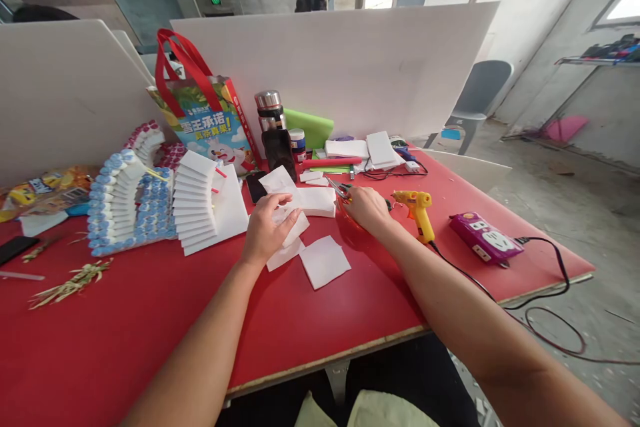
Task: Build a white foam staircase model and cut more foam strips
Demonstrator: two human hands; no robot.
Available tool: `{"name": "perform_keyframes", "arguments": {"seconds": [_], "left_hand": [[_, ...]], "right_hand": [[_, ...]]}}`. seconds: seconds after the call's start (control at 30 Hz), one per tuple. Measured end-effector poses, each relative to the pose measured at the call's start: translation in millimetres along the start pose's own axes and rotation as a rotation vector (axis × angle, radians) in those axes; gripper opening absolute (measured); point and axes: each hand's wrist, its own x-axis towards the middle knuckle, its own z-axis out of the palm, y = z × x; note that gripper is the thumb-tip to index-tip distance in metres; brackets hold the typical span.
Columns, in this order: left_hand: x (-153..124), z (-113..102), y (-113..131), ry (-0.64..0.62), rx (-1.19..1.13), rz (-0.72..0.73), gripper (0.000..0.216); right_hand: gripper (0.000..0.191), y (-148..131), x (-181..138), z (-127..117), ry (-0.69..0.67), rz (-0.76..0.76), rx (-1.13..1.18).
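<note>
My left hand (265, 223) lies over several loose white paper pieces (284, 255), thumb and fingers apart. Whether it pinches any sheet is not clear. Close by on the red table (320, 320) is a separate square white paper (325, 262). Just beyond it sits a stack of white paper (315, 201). My right hand (367, 209) is closed around a pair of scissors (339, 189), whose metal blades point away to the left; the handles are mostly hidden by the fingers.
On the right are a yellow glue gun (419, 210) and a purple power box (485, 238) with cables. Folded-paper models (197, 203), a shopping bag (210, 120) and a thermos (270, 110) stand left and behind. A white board (350, 67) rises at the back.
</note>
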Motion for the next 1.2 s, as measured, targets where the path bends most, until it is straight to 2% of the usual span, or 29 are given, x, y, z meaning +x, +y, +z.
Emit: {"name": "perform_keyframes", "arguments": {"seconds": [0.1,0.2,0.3,0.4,0.57,0.63,0.7,0.77,0.87,0.97,1.03,1.1,1.17,1.2], "left_hand": [[-2,3,8,-0.111,-0.011,0.100,0.018],[-2,5,4,-0.221,0.078,0.172,0.032],[-1,4,-8,-0.274,0.220,0.080,0.051],[1,-4,-16,-0.313,0.156,-0.078,0.043],[11,-31,-7,-0.274,-0.115,-0.258,0.041],[19,-36,-6,-0.266,0.009,-0.262,0.034],[29,-33,-10,-0.215,0.208,-0.197,0.031],[39,-21,-15,-0.211,0.368,-0.088,0.025],[47,5,-20,-0.281,0.680,0.069,0.030],[46,28,-21,-0.262,0.770,0.066,0.023],[44,34,-21,-0.236,0.793,0.048,0.023],[43,31,-20,-0.210,0.814,0.033,0.029],[43,18,-14,-0.154,0.810,0.051,0.030],[43,8,-10,-0.071,0.783,0.095,0.029]], "right_hand": [[0.032,0,0,1,-0.019,0.001,-0.034],[0.034,0,2,3,-0.036,-0.013,-0.034],[0.034,1,3,6,-0.053,-0.018,-0.038],[0.036,1,5,8,-0.053,-0.014,-0.017],[0.031,3,6,6,-0.056,-0.010,0.006],[0.029,4,6,5,-0.063,-0.008,0.011],[0.029,3,7,3,-0.078,0.006,0.028],[0.031,3,8,2,-0.089,0.026,0.044],[0.033,3,9,2,-0.094,0.026,0.047],[0.031,4,9,2,-0.098,0.010,0.046],[0.030,4,9,2,-0.095,0.000,0.042],[0.030,5,8,2,-0.092,-0.011,0.028],[0.029,6,7,2,-0.086,-0.011,0.013],[0.028,6,6,3,-0.079,-0.006,0.006]]}}
